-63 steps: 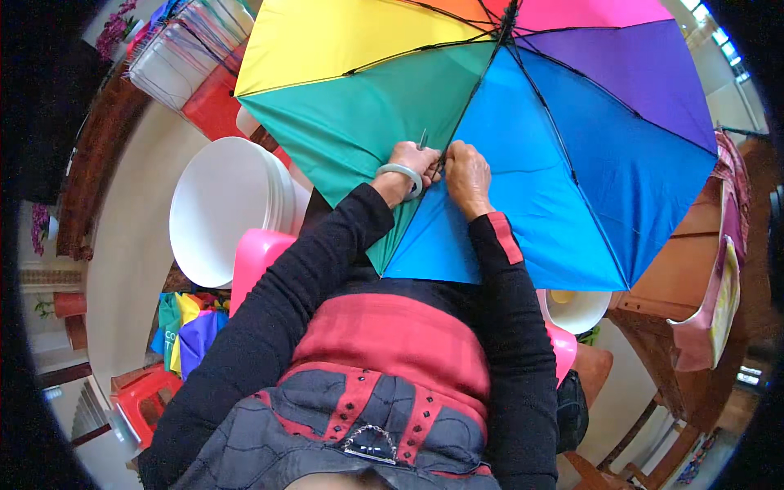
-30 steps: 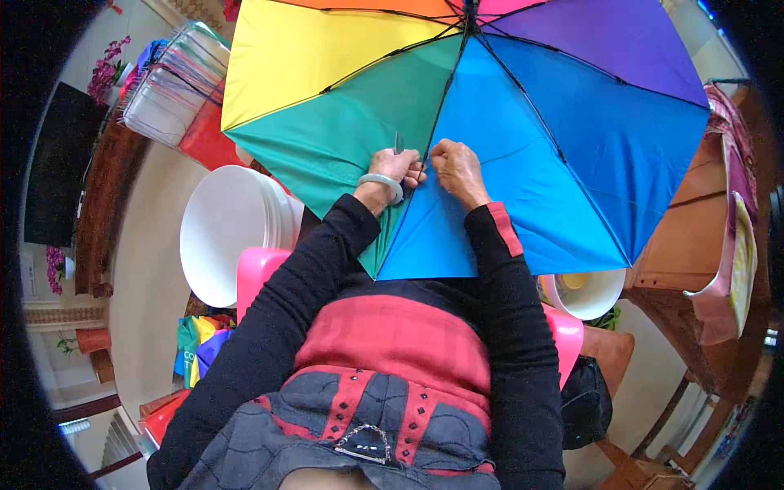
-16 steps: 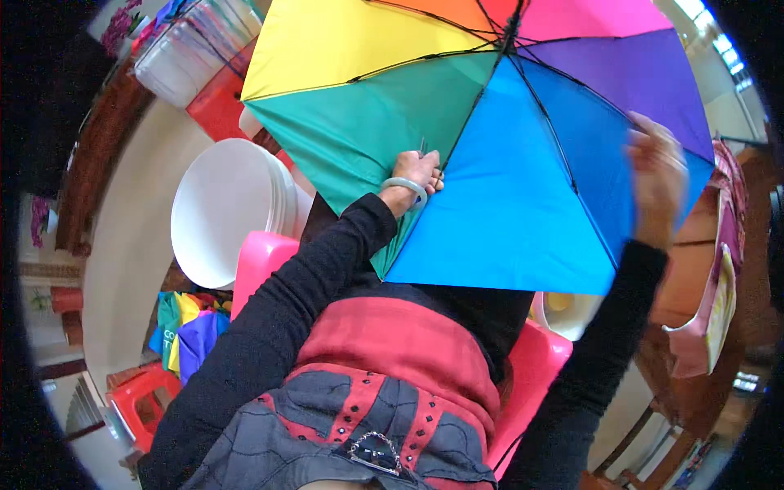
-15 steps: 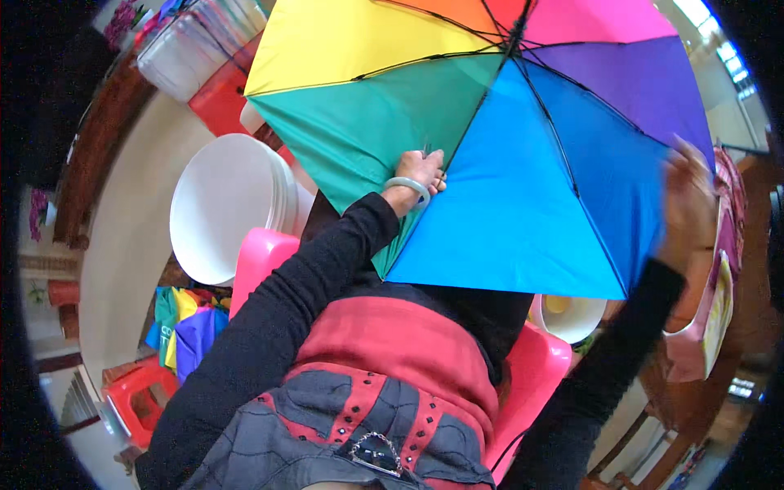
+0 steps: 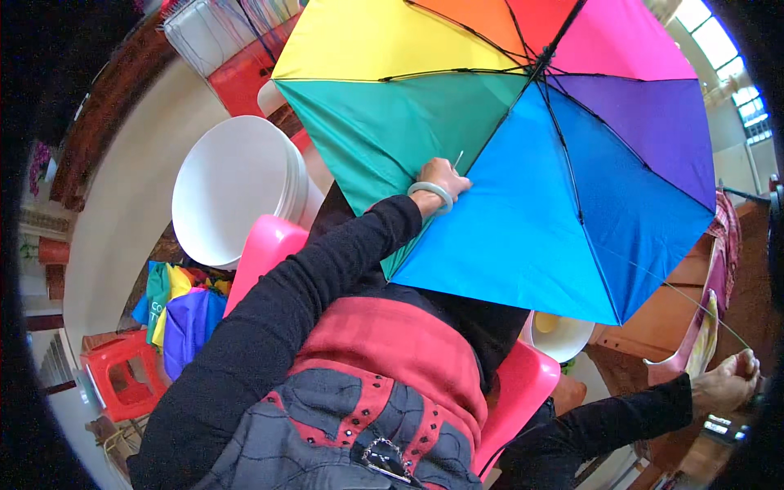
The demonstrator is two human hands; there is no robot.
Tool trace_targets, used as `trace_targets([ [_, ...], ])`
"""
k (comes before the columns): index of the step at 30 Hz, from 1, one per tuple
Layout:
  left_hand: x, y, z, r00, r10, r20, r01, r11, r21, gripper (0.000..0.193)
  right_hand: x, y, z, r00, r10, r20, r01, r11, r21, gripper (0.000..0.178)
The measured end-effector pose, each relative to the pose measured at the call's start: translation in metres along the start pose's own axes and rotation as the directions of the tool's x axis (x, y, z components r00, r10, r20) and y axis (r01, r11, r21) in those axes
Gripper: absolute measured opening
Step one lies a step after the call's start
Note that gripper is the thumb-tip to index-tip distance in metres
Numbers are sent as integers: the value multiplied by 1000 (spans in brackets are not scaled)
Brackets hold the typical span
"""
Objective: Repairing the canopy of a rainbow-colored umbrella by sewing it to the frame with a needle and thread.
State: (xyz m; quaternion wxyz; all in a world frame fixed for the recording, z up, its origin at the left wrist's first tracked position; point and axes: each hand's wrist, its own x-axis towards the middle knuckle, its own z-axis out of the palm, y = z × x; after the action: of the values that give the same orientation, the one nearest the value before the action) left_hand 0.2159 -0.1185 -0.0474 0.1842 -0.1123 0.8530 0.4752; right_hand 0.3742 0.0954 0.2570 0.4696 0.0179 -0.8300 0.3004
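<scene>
An open rainbow umbrella lies over my lap with its black ribs and shaft facing me. Beside the seam between its green and blue panels, my left hand is closed on the cloth and rib. A thin metal point sticks up from that hand; the rest of it is hidden in the fingers. Far out to the right, my right hand pinches a thin pale thread, which runs taut back to the blue panel. The thread's other end is too fine to follow.
Stacked white buckets stand at left, above a bundle of rainbow cloth and a red stool. A white bucket is under the umbrella's near right edge. Wooden furniture stands at right. I sit on a pink chair.
My right hand has swung from the umbrella's right edge outward and down to the right, drawing the thread out. The umbrella appears a little lower and further right; my left hand keeps its hold.
</scene>
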Motion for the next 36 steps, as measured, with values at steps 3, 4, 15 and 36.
trace_targets([
  [3,-4,25,18,986,165,25,-167,981,103,19,11,127,-143,949,-313,25,132,326,-936,18],
  [4,-7,28,19,987,149,53,-149,989,5,20,10,117,-110,903,-381,196,323,306,-896,19],
  [15,-13,25,5,984,-29,174,103,893,-437,18,-164,131,236,760,196,620,-67,972,-225,9],
  [36,-9,20,-1,981,-48,187,127,890,-439,18,-187,110,254,683,309,662,-161,948,-276,10],
])
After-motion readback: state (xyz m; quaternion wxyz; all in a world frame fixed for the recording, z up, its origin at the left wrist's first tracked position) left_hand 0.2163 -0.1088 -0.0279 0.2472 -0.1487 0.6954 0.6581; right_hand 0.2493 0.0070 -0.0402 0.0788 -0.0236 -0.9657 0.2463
